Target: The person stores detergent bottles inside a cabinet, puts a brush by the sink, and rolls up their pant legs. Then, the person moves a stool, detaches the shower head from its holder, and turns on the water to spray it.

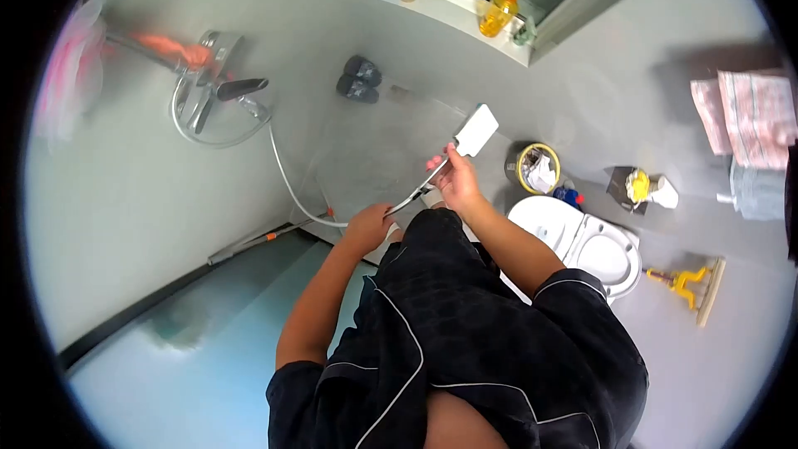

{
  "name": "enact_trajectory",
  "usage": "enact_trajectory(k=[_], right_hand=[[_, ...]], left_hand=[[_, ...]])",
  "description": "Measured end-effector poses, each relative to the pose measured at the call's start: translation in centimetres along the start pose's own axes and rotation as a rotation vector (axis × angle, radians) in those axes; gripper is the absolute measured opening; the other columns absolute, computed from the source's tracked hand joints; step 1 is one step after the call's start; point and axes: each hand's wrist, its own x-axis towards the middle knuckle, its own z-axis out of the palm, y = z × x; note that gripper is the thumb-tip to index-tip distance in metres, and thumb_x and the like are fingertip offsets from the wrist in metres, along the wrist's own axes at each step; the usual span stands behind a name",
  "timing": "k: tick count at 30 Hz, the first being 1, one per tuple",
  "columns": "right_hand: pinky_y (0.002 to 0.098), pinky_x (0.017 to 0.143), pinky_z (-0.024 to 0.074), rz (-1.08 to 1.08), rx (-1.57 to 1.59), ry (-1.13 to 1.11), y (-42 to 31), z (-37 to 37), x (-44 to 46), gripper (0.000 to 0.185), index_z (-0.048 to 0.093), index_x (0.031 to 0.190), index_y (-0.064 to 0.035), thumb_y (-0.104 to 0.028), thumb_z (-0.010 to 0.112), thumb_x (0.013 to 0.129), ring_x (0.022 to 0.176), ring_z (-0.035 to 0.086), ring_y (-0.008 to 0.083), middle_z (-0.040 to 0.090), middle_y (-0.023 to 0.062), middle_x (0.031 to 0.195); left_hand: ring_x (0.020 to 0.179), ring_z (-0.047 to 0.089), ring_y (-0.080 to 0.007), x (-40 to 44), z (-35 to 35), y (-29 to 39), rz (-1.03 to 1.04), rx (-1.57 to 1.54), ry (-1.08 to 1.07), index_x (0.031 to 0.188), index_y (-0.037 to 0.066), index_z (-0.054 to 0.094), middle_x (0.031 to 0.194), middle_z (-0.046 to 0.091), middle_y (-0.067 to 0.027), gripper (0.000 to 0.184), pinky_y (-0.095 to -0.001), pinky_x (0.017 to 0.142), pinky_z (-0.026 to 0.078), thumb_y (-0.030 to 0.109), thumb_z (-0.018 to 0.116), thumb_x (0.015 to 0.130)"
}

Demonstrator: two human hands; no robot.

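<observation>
My right hand (457,181) is closed around the handle of a shower head (476,130), whose white rectangular face points up and away from me. My left hand (369,226) grips the white shower hose (287,185) lower down, in front of my body. Between the two hands the hose runs in a short curve. From my left hand it goes on to the chrome shower mixer (218,75) on the left wall, looping below it. The palm side of my left hand is hidden.
A toilet (611,259) stands at the right, beside a bin (540,168) holding paper. Dark slippers (359,80) lie on the floor ahead. A yellow pump bottle (499,13) is on the window ledge. Towels (758,120) and a mop (694,287) are far right.
</observation>
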Motion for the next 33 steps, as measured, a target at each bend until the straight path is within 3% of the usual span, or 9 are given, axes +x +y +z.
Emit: enact_trajectory(k=[7, 14, 20, 23, 25, 28, 29, 31, 33], right_hand=[[0.0353, 0.06, 0.0556, -0.178, -0.019, 0.363, -3.5, -3.6, -1.1, 0.023, 0.045, 0.103, -0.0056, -0.024, 0.06, 0.103, 0.067, 0.062, 0.0208, 0.059, 0.0076, 0.081], [0.0376, 0.06, 0.0538, -0.087, -0.041, 0.268, -4.4, -5.0, 1.2, 0.023, 0.048, 0.1, -0.0049, -0.025, 0.058, 0.104, 0.067, 0.063, 0.0218, 0.06, 0.0074, 0.081], [0.0333, 0.057, 0.0513, -0.268, -0.186, 0.261, -4.8, -5.5, 3.9, 0.02, 0.049, 0.1, -0.0045, -0.021, 0.059, 0.103, 0.066, 0.062, 0.018, 0.061, 0.0069, 0.081], [0.0324, 0.059, 0.0505, -0.432, -0.413, 0.304, -5.3, -6.2, 5.3, 0.023, 0.05, 0.097, -0.0014, -0.02, 0.063, 0.099, 0.067, 0.061, 0.0155, 0.062, 0.0073, 0.082], [0.0309, 0.06, 0.0483, -0.518, -0.68, 0.216, -5.8, -6.9, 6.1, 0.024, 0.051, 0.096, 0.0, -0.02, 0.065, 0.098, 0.066, 0.06, 0.0139, 0.064, 0.008, 0.08], [0.0309, 0.061, 0.0483, -0.466, -1.1, 0.171, -7.8, -5.4, 4.4, 0.024, 0.052, 0.096, 0.0009, -0.019, 0.065, 0.096, 0.066, 0.06, 0.0129, 0.065, 0.0086, 0.079], [0.0338, 0.064, 0.0499, -0.397, -1.127, 0.13, -8.0, -5.2, 4.2, 0.026, 0.053, 0.097, 0.0014, -0.02, 0.067, 0.094, 0.068, 0.063, 0.0181, 0.066, 0.0115, 0.079], [0.0357, 0.066, 0.0506, -0.453, -1.29, 0.128, -7.5, -4.5, 3.5, 0.027, 0.053, 0.098, 0.0016, -0.021, 0.067, 0.093, 0.07, 0.064, 0.0213, 0.066, 0.0128, 0.08], [0.042, 0.072, 0.0522, -0.439, -1.495, 0.117, -7.1, -3.7, 2.8, 0.032, 0.053, 0.1, 0.0018, -0.024, 0.069, 0.09, 0.079, 0.067, 0.0329, 0.068, 0.0181, 0.085]], left_hand=[[0.096, 0.065, -0.04, 4.4, 0.3, 4.1, 0.165, 0.054, -0.191, 0.115, 0.005, 0.065, 0.103, 0.07, -0.0188, 0.027, -0.0488, 0.084, 0.051, 0.017, 0.063, 0.091], [0.101, 0.066, -0.0394, 6.4, 0.5, 4.2, 0.123, 0.099, -0.24, 0.117, 0.005, 0.065, 0.108, 0.07, -0.0193, 0.03, -0.0475, 0.088, 0.052, 0.019, 0.065, 0.091], [0.103, 0.067, -0.0386, 10.8, -0.8, 2.7, 0.104, 0.172, -0.3, 0.124, 0.005, 0.063, 0.112, 0.071, -0.0185, 0.038, -0.0467, 0.09, 0.053, 0.023, 0.066, 0.091], [0.103, 0.068, -0.0366, 12.1, -3.0, 1.6, -0.059, -0.046, -0.154, 0.127, 0.004, 0.062, 0.114, 0.071, -0.0187, 0.04, -0.0453, 0.092, 0.053, 0.025, 0.064, 0.093], [0.101, 0.069, -0.0264, 10.5, -7.1, 1.9, -0.247, -0.065, -0.084, 0.135, 0.003, 0.057, 0.12, 0.069, -0.0157, 0.046, -0.0402, 0.087, 0.054, 0.029, 0.063, 0.097], [0.098, 0.068, -0.0227, 9.6, -8.3, -7.0, -0.354, -0.076, -0.117, 0.136, 0.002, 0.055, 0.119, 0.068, -0.0129, 0.049, -0.0373, 0.084, 0.055, 0.03, 0.063, 0.097], [0.098, 0.068, -0.0227, 9.0, -8.9, -8.0, -0.352, -0.079, -0.12, 0.136, 0.002, 0.055, 0.119, 0.068, -0.0129, 0.049, -0.0373, 0.084, 0.055, 0.03, 0.063, 0.097], [0.093, 0.067, -0.021, 7.7, -9.3, -9.5, -0.658, -0.617, -0.06, 0.129, 0.001, 0.058, 0.107, 0.068, -0.0104, 0.045, -0.0337, 0.067, 0.057, 0.033, 0.062, 0.098], [0.09, 0.066, -0.0189, 7.7, -9.2, -10.4, -0.644, -0.628, -0.048, 0.127, 0.003, 0.059, 0.106, 0.067, -0.009, 0.041, -0.0327, 0.068, 0.056, 0.032, 0.062, 0.098]])
